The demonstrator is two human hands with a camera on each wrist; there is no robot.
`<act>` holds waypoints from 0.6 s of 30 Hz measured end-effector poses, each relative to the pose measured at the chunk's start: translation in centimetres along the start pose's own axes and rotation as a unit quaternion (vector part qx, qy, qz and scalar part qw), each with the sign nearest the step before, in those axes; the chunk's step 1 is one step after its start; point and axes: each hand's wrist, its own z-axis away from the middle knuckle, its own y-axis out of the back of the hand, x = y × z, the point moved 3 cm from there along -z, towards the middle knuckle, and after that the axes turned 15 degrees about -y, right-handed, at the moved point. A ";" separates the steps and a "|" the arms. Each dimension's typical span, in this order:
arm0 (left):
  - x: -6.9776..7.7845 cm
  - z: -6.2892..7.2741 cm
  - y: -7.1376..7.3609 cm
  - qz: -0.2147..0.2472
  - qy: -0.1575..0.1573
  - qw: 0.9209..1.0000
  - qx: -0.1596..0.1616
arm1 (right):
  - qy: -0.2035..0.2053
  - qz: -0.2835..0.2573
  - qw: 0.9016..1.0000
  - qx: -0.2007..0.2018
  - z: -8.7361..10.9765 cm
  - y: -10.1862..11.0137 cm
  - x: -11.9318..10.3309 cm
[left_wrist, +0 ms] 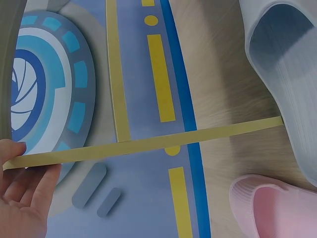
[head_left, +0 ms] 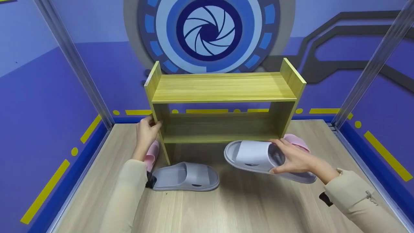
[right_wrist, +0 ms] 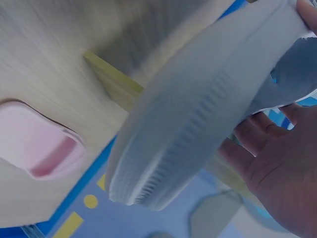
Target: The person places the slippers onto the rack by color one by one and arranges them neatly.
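Note:
A two-tier wooden shoe rack (head_left: 223,86) stands at the back of the table. My left hand (head_left: 147,133) holds the edge of its left side panel, thumb on one face and fingers on the other in the left wrist view. My right hand (head_left: 296,159) grips a grey slipper (head_left: 252,151) by its side near the strap opening. That slipper is above the table, in front of the rack's lower right, toe pointing left; the right wrist view shows its sole edge (right_wrist: 183,119). Another grey slipper (head_left: 198,174) lies on the table before the rack's left side, toe to the right.
One pink slipper (head_left: 151,156) lies outside the rack's left panel, partly behind my left forearm. A second pink slipper (head_left: 297,141) is at the right, partly covered by my right hand. Blue printed walls (head_left: 103,71) enclose the table (head_left: 207,213) at the back and sides.

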 end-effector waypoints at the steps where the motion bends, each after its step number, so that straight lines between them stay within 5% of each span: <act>1: 0.0 0.0 0.0 -0.001 0.000 1.000 0.000 | 0.001 0.001 1.000 0.000 0.0 0.3 -0.2; 18: -0.1 0.0 0.0 -0.003 0.001 1.000 -0.001 | -0.027 0.029 0.999 -0.013 -0.4 6.3 -3.2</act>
